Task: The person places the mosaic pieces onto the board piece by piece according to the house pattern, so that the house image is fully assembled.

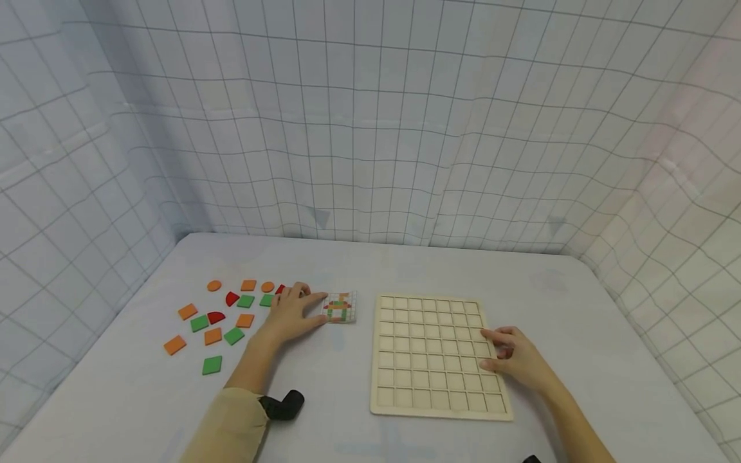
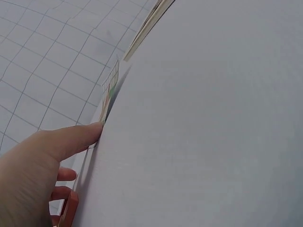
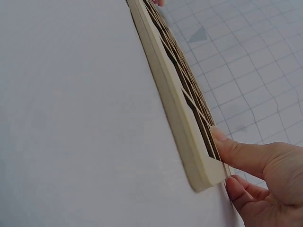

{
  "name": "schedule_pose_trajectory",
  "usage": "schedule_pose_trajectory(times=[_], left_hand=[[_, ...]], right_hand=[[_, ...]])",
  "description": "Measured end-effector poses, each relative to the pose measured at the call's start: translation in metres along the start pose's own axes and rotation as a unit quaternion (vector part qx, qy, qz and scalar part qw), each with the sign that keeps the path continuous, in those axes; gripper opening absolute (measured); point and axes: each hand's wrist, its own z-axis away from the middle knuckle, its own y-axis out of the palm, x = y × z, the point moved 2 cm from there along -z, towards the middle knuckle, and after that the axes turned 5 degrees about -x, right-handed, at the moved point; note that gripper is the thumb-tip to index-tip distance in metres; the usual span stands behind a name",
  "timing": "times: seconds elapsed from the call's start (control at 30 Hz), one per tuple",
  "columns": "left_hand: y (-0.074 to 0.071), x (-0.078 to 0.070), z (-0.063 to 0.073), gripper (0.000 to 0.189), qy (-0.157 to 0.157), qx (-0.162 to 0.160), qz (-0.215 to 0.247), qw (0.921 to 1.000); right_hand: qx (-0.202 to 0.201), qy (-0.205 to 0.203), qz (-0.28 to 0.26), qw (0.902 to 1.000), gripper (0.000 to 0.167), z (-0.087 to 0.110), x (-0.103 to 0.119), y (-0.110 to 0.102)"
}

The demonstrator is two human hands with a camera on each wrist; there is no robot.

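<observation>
One pattern card (image 1: pixel 340 308): right of left hand (image 1: pixel 291 316), left edge pinched
Grid board (image 1: pixel 437 346): left of right hand (image 1: pixel 517 359), right edge gripped

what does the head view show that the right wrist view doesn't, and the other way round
Only the head view shows the loose orange, red and green pieces, the pattern card, the tan sleeve and the whole grid face of the board. Only the right wrist view gives a low close-up of the board's side wall. Both share the board itself, the right hand at its edge, the white tabletop and the grid-lined backdrop.
</observation>
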Motion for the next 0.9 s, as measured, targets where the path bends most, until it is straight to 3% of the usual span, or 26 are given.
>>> schedule_pose_trajectory(times=[0.9], left_hand=[[-0.003,0.011,0.001,0.050,0.005,-0.017,0.007,0.9998]], right_hand=[[0.003,-0.020,-0.003,0.9998,0.068,-0.022,0.013,0.019]])
